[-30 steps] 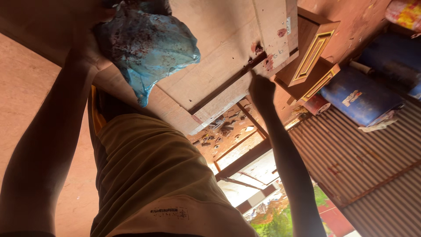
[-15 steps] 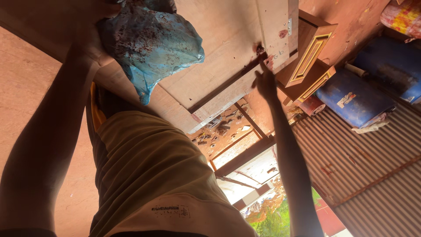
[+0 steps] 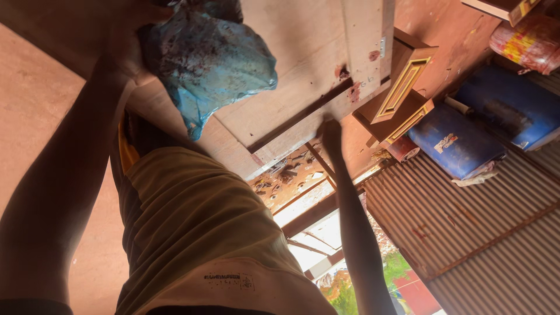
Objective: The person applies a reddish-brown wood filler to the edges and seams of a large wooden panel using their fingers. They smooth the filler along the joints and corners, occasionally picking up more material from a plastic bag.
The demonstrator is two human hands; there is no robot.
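Observation:
My left hand (image 3: 125, 46) is raised at the upper left and grips a crumpled blue cloth (image 3: 213, 67) blotched with dark red stains. It holds the cloth against a large pale wooden door panel (image 3: 303, 52). My right hand (image 3: 330, 135) reaches to the panel's lower rail. Its fingers lie flat on the wood just below a dark groove, and it holds nothing. Red-brown smears (image 3: 350, 87) mark the panel above that hand. My torso in a yellow shirt (image 3: 198, 233) fills the lower middle.
Two wooden frames with yellow trim (image 3: 402, 87) lean beside the panel. Next to them are blue drums (image 3: 458, 143), a small red tin (image 3: 402, 149), and a red-and-yellow container (image 3: 525, 41) at the top right. Corrugated metal sheeting (image 3: 466, 227) covers the right. Reddish ground (image 3: 35, 105) lies on the left.
My right hand has slid from the red smears near the panel's edge down to the lower rail. My left hand keeps hold of the blue cloth in about the same place.

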